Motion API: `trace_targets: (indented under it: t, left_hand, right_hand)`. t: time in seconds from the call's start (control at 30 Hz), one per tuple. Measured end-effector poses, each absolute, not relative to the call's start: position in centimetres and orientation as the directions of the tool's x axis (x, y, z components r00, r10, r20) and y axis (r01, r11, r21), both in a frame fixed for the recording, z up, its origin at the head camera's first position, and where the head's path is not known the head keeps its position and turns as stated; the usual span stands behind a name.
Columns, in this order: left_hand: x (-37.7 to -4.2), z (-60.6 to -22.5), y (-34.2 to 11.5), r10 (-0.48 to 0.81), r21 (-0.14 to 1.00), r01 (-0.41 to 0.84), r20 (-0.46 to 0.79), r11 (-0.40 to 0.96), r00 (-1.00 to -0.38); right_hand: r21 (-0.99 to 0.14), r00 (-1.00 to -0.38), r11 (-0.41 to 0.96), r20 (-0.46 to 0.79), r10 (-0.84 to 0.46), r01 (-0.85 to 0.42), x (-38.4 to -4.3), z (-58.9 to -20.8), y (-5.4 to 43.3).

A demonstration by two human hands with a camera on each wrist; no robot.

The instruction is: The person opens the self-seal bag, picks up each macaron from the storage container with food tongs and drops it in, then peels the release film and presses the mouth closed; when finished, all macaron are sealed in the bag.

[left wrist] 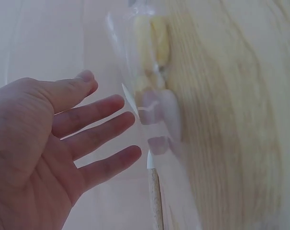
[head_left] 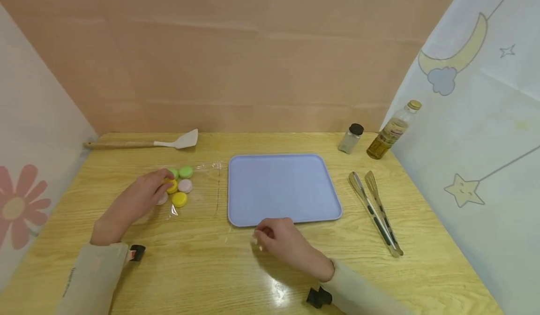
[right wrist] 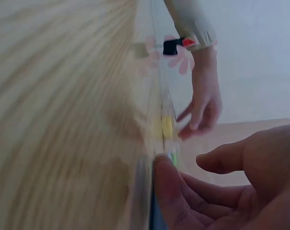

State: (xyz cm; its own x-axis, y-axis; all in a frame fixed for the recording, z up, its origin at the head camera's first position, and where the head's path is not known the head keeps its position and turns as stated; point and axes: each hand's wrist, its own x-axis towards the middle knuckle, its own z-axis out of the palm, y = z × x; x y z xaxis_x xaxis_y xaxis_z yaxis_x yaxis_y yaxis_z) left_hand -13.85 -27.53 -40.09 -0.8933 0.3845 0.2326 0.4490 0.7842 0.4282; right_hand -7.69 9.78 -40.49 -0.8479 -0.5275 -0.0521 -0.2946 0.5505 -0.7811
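Several round macarons in green (head_left: 186, 172), yellow (head_left: 179, 199) and pink (head_left: 184, 185) lie in a clear plastic bag (head_left: 207, 191) on the left. Above and against their left side is my left hand (head_left: 145, 194), its fingertips over a yellow one in the head view. In the left wrist view this hand's fingers (left wrist: 99, 115) look extended beside the bag, with nothing gripped. My right hand (head_left: 283, 241) is at the front edge of a lilac tray (head_left: 282, 188), fingers loosely bent. The right wrist view shows its thumb and index finger (right wrist: 169, 184) apart, holding nothing visible.
A white spatula with a wooden handle (head_left: 126, 144) lies at the back left. Metal tongs (head_left: 375, 214) lie right of the tray. Behind them stand a black-capped jar (head_left: 350, 140) and an oil bottle (head_left: 390, 133). Walls bound the wooden table (head_left: 190, 277).
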Motion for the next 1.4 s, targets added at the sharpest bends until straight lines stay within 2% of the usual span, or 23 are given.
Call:
trace_targets:
  t: [0.27,0.5,0.6,0.83,0.97,1.13,1.4]
  left_hand:
    - [-15.0,-40.1,-27.6,0.389,0.387,0.471,0.275,0.792,-0.879]
    - [-17.4,-39.4,-26.6,0.462,0.263,0.570,0.375,0.778,-0.804]
    - [-18.4,-39.0,-26.1,0.487,0.246,0.576,0.340,0.780,-0.805]
    - [-20.6,-39.2,-26.0,0.519,0.298,0.553,0.190,0.778,-0.833]
    - [-22.1,-40.0,-25.7,0.539,0.353,0.541,0.115,0.763,-0.835]
    - [-23.7,-40.6,-24.8,0.570,0.384,0.553,0.081,0.739,-0.817]
    - [-25.1,-40.6,-23.7,0.634,0.391,0.609,0.077,0.690,-0.769]
  right_hand:
    - [-0.911,-0.818,0.411,-0.215,-0.534,-0.029,-7.3,-41.0,5.7]
    - [-0.950,-0.773,0.183,-0.313,-0.552,0.254,-7.2,-41.7,2.8]
    - [-0.931,-0.767,0.077,-0.339,-0.545,0.357,-7.3,-42.1,1.7]
    - [-0.818,-0.778,-0.166,-0.431,-0.458,0.550,-7.1,-42.1,-1.2]
    - [-0.750,-0.790,-0.281,-0.492,-0.366,0.598,-7.2,-42.2,-2.8]
    - [-0.707,-0.815,-0.409,-0.531,-0.232,0.577,-7.3,-41.9,-4.6]
    - [-0.696,-0.813,-0.475,-0.577,-0.077,0.539,-7.5,-41.8,-7.6]
